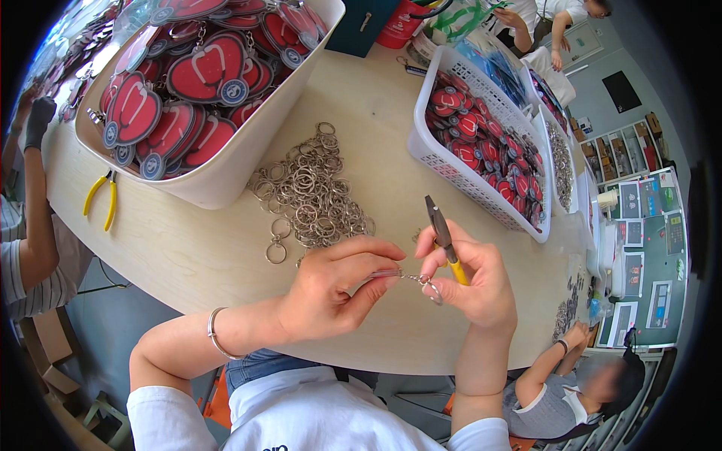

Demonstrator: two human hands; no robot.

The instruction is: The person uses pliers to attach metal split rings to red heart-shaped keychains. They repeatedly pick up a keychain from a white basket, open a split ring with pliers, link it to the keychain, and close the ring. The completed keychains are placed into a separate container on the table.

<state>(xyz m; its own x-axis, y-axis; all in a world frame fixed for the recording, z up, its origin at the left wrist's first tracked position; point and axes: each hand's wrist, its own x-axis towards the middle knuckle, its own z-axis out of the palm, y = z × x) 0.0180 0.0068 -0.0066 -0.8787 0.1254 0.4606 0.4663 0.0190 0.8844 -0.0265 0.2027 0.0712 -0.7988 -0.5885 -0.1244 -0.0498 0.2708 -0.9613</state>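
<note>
My left hand (331, 289) pinches a flat charm (382, 273), seen almost edge-on, between thumb and fingers. A short metal chain (411, 277) runs from the charm to a split key ring (432, 292). The thumb and a finger of my right hand (477, 282) close on that ring. Pliers with yellow grips (441, 229) also rest in my right hand, their dark jaws pointing up and away from the ring. Just beyond my left hand lies a loose pile of metal key rings (312, 195) on the pale table.
A white tub (248, 169) heaped with red charms stands at the left, with yellow-handled pliers (105, 197) beside it. A white basket (481, 201) of smaller red charms sits at the right. Other people work at the far left, lower right and back.
</note>
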